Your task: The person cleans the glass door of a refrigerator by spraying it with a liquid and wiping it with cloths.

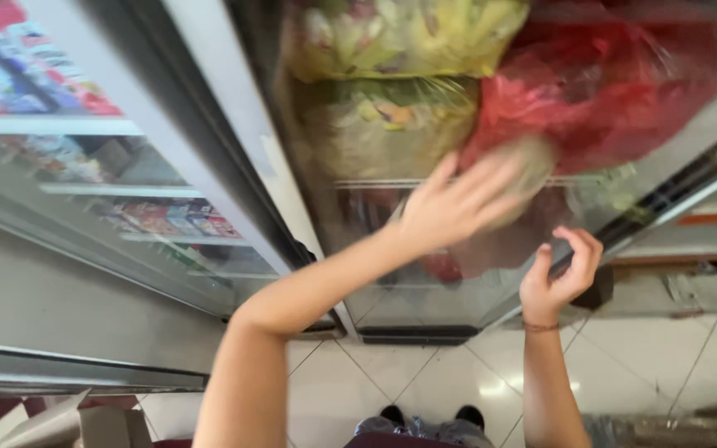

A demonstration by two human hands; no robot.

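Shoes [429,415] nearest, on pale floor tiles [458,382]. Left hand [458,203] spread wide, flat against red plastic bag [607,79] on the fridge shelf, right of the yellow bag [400,33]. Right hand [559,278] loosely curled, empty, below. I judge the bag soft, slippery, bulky; support its underside.

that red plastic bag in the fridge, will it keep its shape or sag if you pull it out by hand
The red plastic bag would probably sag: its film looks thin and wrinkled. It bulges full over the shelf edge, so it is likely heavy for its size and may slump forward. The left hand lies against its underside; the film could be slippery there.
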